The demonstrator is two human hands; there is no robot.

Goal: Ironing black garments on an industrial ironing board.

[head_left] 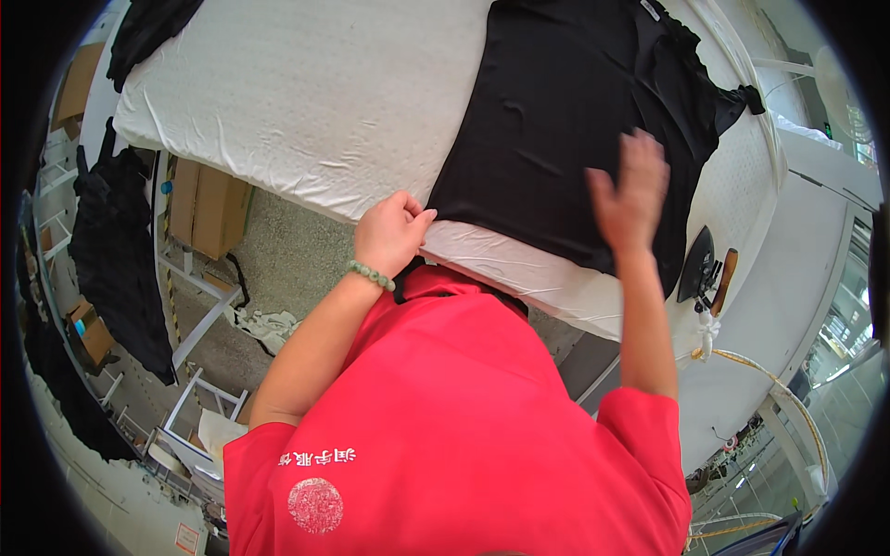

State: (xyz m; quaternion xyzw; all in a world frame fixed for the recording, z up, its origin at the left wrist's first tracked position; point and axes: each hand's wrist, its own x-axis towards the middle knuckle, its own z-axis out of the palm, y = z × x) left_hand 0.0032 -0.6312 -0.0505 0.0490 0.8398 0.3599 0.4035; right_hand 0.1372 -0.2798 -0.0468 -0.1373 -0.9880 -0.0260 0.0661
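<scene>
Head view: two bare hands work a black garment (565, 120) laid flat on a white padded surface (306, 102).

The garment is soft, matte knit cloth with slight creases, its lower hem lying along the near edge of the dimpled, wrinkled white cover. The left hand (394, 232), with a green bead bracelet at its wrist, is curled shut and pinches the hem's near left corner. The right hand (630, 195) is open, fingers spread and blurred, holding nothing, over the cloth's right part. A dark iron (700, 269) with a wooden handle rests on the surface just beside the garment's right edge.
</scene>
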